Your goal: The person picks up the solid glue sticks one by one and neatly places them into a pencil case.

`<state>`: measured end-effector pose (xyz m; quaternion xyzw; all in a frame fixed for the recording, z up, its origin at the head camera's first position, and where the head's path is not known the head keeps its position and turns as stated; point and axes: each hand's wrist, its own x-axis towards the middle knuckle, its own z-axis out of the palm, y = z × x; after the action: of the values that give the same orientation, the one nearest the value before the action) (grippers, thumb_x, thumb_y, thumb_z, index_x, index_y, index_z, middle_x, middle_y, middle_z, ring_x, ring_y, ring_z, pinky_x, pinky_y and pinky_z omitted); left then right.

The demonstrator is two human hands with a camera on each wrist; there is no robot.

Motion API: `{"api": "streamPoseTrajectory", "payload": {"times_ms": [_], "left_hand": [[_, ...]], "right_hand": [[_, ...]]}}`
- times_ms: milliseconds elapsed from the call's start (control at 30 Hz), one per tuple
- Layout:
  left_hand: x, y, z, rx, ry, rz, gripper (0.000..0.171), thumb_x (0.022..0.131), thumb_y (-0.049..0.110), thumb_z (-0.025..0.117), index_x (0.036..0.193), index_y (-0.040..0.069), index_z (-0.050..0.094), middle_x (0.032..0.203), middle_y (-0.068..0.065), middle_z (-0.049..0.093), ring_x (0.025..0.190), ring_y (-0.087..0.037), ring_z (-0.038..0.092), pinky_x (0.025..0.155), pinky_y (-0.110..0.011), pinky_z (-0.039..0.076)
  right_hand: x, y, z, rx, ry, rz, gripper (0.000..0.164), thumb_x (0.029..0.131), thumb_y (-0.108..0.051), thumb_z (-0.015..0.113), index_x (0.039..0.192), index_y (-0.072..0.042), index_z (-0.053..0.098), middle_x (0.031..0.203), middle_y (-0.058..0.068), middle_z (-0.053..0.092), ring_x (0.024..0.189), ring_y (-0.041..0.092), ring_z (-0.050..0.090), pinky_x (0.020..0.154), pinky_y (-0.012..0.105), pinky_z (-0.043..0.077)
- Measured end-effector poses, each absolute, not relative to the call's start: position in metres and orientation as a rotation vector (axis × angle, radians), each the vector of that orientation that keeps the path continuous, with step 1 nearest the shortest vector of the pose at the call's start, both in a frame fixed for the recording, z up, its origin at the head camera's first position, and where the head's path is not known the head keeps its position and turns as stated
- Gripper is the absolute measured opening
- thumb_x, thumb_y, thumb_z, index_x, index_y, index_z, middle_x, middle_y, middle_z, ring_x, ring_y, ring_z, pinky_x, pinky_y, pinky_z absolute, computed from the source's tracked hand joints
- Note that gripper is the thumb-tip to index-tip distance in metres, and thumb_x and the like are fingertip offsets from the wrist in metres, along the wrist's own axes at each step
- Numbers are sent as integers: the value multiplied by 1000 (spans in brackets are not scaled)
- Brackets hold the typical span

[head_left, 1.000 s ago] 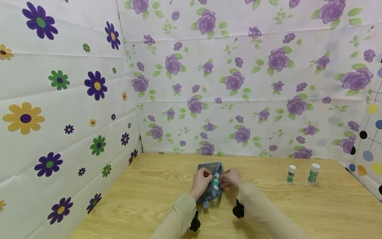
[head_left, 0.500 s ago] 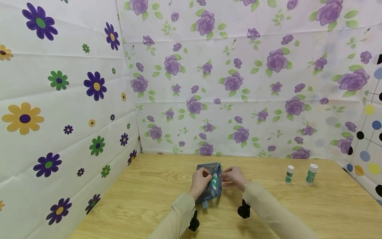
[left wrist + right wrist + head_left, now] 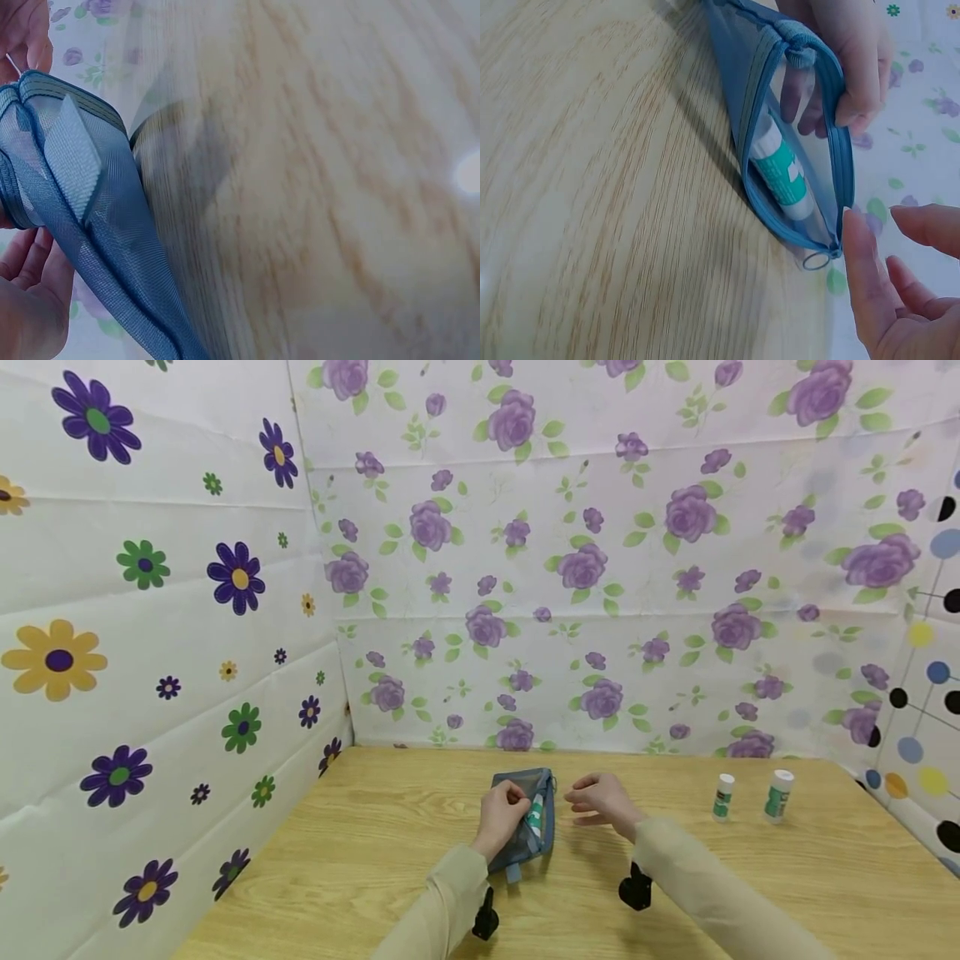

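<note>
A blue mesh zipper pouch point(image 3: 519, 853) lies on the wooden table with its mouth spread apart. Inside it rests a glue stick point(image 3: 784, 176), white with a green label, seen through the opening. My left hand point(image 3: 504, 817) pinches one edge of the mouth, thumb on the zipper band point(image 3: 843, 161) in the right wrist view. To the right of the pouch hovers my right hand point(image 3: 606, 800), holding nothing, fingers extended towards the mouth. A small ring point(image 3: 817, 260) hangs at the zipper's end, near the right fingertips. In the left wrist view, a fabric tab point(image 3: 73, 157) sticks out from the pouch.
Two more white-and-green glue sticks stand upright on the right of the table, a slimmer one point(image 3: 723, 798) and a thicker one point(image 3: 778, 796). Flower-patterned sheets point(image 3: 480, 577) enclose the table's back and left. Both wrists carry black cameras.
My right hand has drawn away from the pouch to the right, leaving the glue stick inside. The left hand keeps its pinch on the pouch. The view has shifted slightly.
</note>
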<state>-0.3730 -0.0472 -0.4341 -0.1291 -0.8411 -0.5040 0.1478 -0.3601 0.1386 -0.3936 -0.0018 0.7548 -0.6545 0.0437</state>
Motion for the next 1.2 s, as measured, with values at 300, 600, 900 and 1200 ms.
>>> {"api": "streamPoseTrajectory", "payload": {"times_ms": [300, 600, 900, 1200], "left_hand": [[-373, -48, -436, -388, -2419, -1470, 4, 82, 4, 57, 81, 0, 59, 70, 0, 50, 60, -13, 46, 53, -27, 40], [-371, -49, -436, -376, -2418, -1470, 4, 82, 3, 58, 80, -1, 58, 69, 0, 50, 60, -13, 45, 54, -27, 40], [-372, -48, -436, -372, -2427, -1475, 4, 80, 4, 58, 81, 0, 58, 70, 0, 50, 61, -13, 46, 54, -27, 40], [-373, -47, -434, -367, -2414, -1478, 6, 80, 5, 60, 80, -1, 58, 69, 0, 50, 61, -13, 46, 54, -27, 40]], "right_hand": [[-357, 154, -395, -5, 2362, -1972, 28, 84, -3, 62, 105, 10, 48, 97, 19, 56, 84, 34, 58, 63, 39, 50], [-354, 170, -398, -8, 2377, -1976, 31, 84, -4, 62, 106, 11, 47, 98, 19, 54, 89, 39, 56, 66, 41, 50], [-354, 188, -402, -42, 2383, -1985, 33, 85, -7, 61, 108, 11, 47, 96, 17, 53, 83, 34, 57, 66, 40, 50], [-355, 206, -402, -41, 2407, -1956, 38, 85, -10, 62, 111, 12, 46, 97, 16, 52, 84, 33, 57, 67, 40, 50]]}}
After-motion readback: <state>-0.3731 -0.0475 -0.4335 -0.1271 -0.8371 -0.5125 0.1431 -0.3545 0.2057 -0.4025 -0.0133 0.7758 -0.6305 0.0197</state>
